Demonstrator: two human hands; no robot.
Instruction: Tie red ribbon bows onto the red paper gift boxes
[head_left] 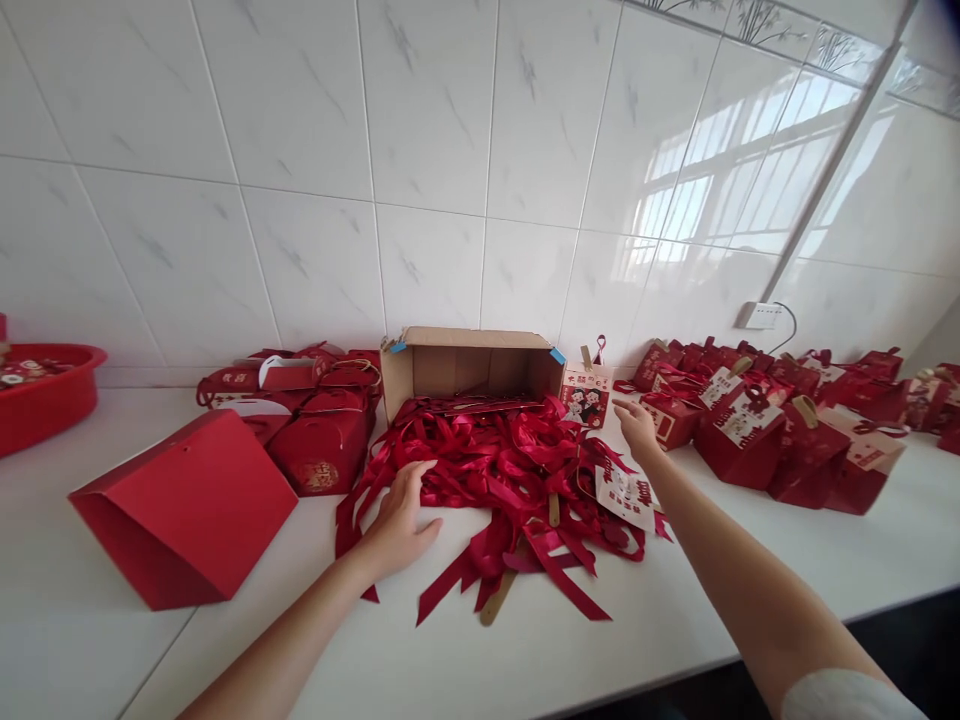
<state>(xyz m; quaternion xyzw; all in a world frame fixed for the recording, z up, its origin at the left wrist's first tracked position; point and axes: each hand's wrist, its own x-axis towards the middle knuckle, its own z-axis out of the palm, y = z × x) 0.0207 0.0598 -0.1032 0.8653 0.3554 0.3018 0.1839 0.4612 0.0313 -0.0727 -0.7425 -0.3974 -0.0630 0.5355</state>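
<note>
My left hand (403, 522) is open at the left edge of a heap of dark red satin ribbons (487, 455), its thumb spread away from the fingers. Nothing shows in its grasp. On the far right side of the heap, my right hand (636, 428) reaches forward with fingers extended and no object visible in them. Just left of its fingertips stands a small card box (586, 396) printed with two cartoon figures. A white tag with red lettering (624, 494) lies on the ribbons. Behind the heap, an open cardboard carton (480, 368) rests on its side, ribbons spilling from its mouth.
A large plain red box (187, 510) sits at left, before several smaller red boxes (319, 445). Many finished-looking red gift boxes (750, 430) crowd the right side. A red basin (52, 400) stands far left. The white table (300, 650) meets a tiled wall (435, 250) with a power socket (759, 316).
</note>
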